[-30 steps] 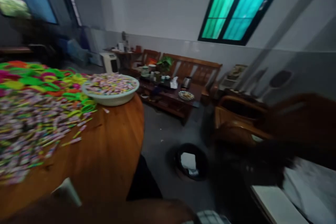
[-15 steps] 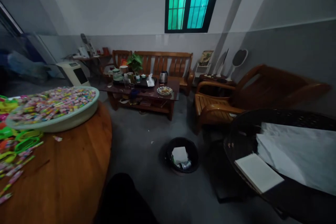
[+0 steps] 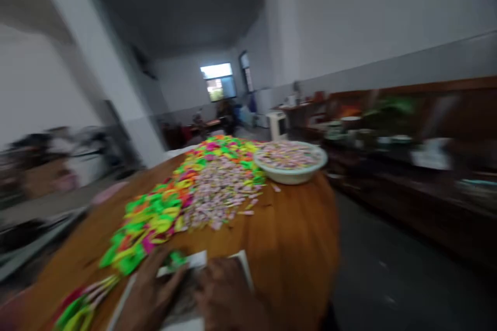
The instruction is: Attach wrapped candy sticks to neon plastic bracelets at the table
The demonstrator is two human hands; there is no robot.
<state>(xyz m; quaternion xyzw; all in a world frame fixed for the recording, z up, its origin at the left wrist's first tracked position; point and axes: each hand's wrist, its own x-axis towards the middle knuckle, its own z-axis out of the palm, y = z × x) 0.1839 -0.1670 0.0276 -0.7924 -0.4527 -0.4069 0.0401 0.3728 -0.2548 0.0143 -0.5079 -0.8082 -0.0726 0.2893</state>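
The picture is blurred by motion. My left hand (image 3: 149,295) and my right hand (image 3: 223,295) rest on a pale flat sheet or card (image 3: 194,264) at the near edge of the round wooden table (image 3: 287,238). Whether either hand grips it is unclear. A small green piece (image 3: 176,258) lies by my left fingers. Beyond them spreads a heap of small pink and pale wrapped pieces (image 3: 221,191), bordered by bright green, yellow and pink plastic pieces (image 3: 151,217). A white basin (image 3: 291,163) filled with the same small pieces stands at the table's far right.
A dark wooden bench and low table with cups (image 3: 388,145) line the right wall. A white appliance (image 3: 277,124) stands beyond the basin. A white pillar (image 3: 97,62) rises at the left, with blurred clutter (image 3: 46,165) beside it. Grey floor (image 3: 388,279) lies right of the table.
The view has swung left, from the seating corner with its dark side table and floor bin back to the round table. Both my hands have come into sight at the near edge.
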